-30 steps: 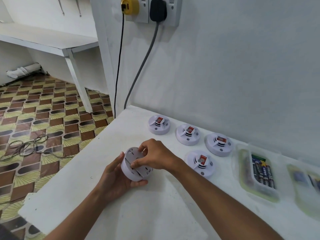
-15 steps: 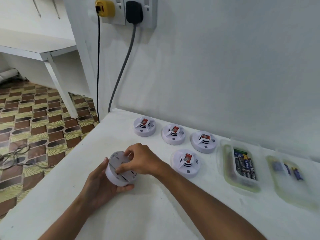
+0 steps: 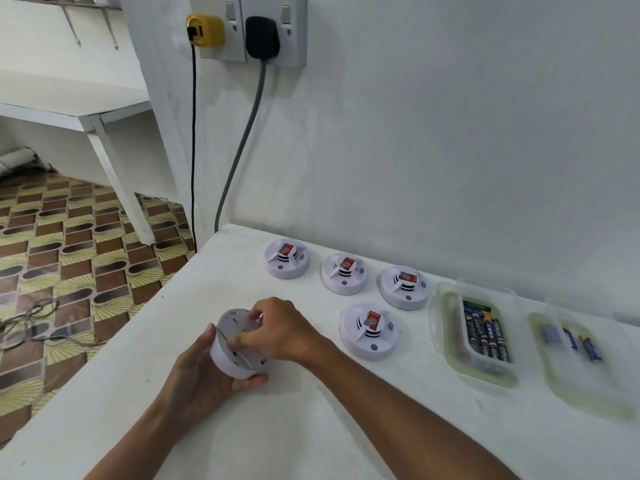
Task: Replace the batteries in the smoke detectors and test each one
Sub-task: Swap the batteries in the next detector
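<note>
Smoke detector (image 3: 232, 344) number five is sitting off the white table (image 3: 104, 393), held above its near-left part with the flat back plate turned up toward the camera. The left hand (image 3: 202, 370) is cupping it from below and from the left — thumb lying along the left rim, fingers curling under the body and showing at its lower right edge. The right hand (image 3: 278, 332) is lying over the top of the back plate, its fingertips (image 3: 242, 341) bent down and pressing on the plate, gripping it.

Four other detectors are resting face up on the table, well apart from the hands: three in a row near the wall (image 3: 286, 259), (image 3: 344, 273), (image 3: 404, 286) and one in front of them (image 3: 369, 330), just right of the right wrist. Each is carrying a red label on its raised centre.

Right of these, a clear tub (image 3: 446, 344) is holding several dark batteries (image 3: 486, 336) lying side by side. Further right, a second clear tub (image 3: 554, 382) is holding a few blue batteries (image 3: 571, 337) — their details are too blurred to read.

Two plugs, one yellow (image 3: 205, 30) and one black (image 3: 262, 37), are sitting in the wall socket above.
</note>
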{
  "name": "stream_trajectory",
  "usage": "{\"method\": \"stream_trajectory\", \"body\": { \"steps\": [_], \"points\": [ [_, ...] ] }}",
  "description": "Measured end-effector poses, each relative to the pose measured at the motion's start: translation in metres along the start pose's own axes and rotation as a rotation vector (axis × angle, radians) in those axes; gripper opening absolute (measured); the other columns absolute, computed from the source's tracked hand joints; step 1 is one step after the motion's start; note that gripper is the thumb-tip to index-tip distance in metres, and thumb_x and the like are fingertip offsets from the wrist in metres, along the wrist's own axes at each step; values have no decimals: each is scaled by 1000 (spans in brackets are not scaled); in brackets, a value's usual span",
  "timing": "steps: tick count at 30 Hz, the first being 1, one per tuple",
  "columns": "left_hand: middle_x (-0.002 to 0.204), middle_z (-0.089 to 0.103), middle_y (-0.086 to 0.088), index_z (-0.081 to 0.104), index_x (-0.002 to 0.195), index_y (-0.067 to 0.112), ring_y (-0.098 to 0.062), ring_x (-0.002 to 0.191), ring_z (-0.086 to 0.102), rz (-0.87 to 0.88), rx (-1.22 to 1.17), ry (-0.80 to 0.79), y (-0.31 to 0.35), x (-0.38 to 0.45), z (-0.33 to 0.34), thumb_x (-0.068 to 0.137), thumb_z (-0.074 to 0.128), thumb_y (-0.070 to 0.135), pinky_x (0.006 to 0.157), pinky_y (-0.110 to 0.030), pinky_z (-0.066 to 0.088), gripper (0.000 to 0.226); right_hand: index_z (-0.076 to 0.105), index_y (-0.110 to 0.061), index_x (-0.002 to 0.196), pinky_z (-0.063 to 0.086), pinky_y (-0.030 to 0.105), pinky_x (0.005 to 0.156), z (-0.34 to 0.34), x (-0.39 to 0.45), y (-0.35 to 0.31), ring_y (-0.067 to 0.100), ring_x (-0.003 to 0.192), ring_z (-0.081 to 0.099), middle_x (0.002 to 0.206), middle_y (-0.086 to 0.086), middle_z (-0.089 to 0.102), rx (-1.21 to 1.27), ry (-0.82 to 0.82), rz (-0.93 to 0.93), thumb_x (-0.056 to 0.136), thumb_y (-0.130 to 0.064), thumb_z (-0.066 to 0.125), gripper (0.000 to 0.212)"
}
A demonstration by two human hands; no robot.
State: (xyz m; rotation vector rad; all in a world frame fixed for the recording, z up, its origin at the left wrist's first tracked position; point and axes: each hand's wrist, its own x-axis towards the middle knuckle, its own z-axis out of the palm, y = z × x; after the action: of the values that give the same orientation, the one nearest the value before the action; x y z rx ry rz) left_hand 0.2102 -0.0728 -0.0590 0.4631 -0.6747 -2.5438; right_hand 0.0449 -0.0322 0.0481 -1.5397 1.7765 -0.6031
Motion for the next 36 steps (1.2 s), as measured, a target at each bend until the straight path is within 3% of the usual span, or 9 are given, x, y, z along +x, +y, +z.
{"method": "stream_trajectory", "body": {
  "steps": [8,10,12,14,21,23,26,31,36],
  "points": [
    [156,12,-26,12,150,4,-47,141,14,57,-11,-56,5,3,-2,105,5,42,114,-64,5,60,59,-7,116,48,29,73,-1,3,-3,23,97,58,114,10,62,16,-26,35,74,-35,79,54],
    [150,31,-25,33,145,5,-48,135,33,91,6,-42,5,7,5,103,33,42,108,-66,26,57,60,-8,113,50,32,75,0,3,-3,22,93,58,108,8,62,19,-25,41,73,-35,79,52],
    [133,55,-25,59,128,9,-47,114,57,129,102,-5,4,3,12,78,76,41,86,-62,50,61,60,-9,108,52,34,77,0,2,-3,23,92,60,101,5,61,33,-22,48,72,-35,80,48],
    [124,61,-24,67,118,12,-45,102,64,166,76,47,4,3,16,60,88,41,75,-59,55,68,60,-10,107,53,35,78,0,2,-1,23,92,62,98,4,61,47,-17,50,71,-35,80,48],
    [134,55,-22,55,133,12,-43,111,60,93,96,-15,5,-1,28,93,57,40,86,-60,52,49,62,-14,113,49,23,68,6,-13,21,16,85,57,96,-1,59,244,71,10,69,-35,83,52],
    [125,63,-19,58,129,18,-40,100,65,70,250,97,4,-2,44,80,68,44,76,-56,56,57,63,-16,115,53,25,75,7,-23,34,16,88,60,98,-1,64,307,77,0,71,-35,82,51],
    [127,60,-14,53,129,33,-40,104,64,70,523,219,3,-2,70,44,91,51,72,-56,56,95,66,-20,113,55,33,87,-2,-45,48,17,100,65,107,2,69,540,55,47,82,-34,72,34],
    [112,64,-21,49,128,20,-40,88,67,99,541,232,-23,-7,108,43,85,63,59,-43,58,101,69,-24,109,54,35,89,-18,-92,67,6,97,61,105,-10,68,688,138,71,94,-30,58,19],
    [123,55,-4,42,126,36,-27,99,62,164,865,364,-53,-2,135,44,76,68,59,-36,58,94,58,-30,120,55,52,85,-22,-127,80,29,100,66,112,11,65,1080,108,143,95,-44,48,30]
  ]
}}
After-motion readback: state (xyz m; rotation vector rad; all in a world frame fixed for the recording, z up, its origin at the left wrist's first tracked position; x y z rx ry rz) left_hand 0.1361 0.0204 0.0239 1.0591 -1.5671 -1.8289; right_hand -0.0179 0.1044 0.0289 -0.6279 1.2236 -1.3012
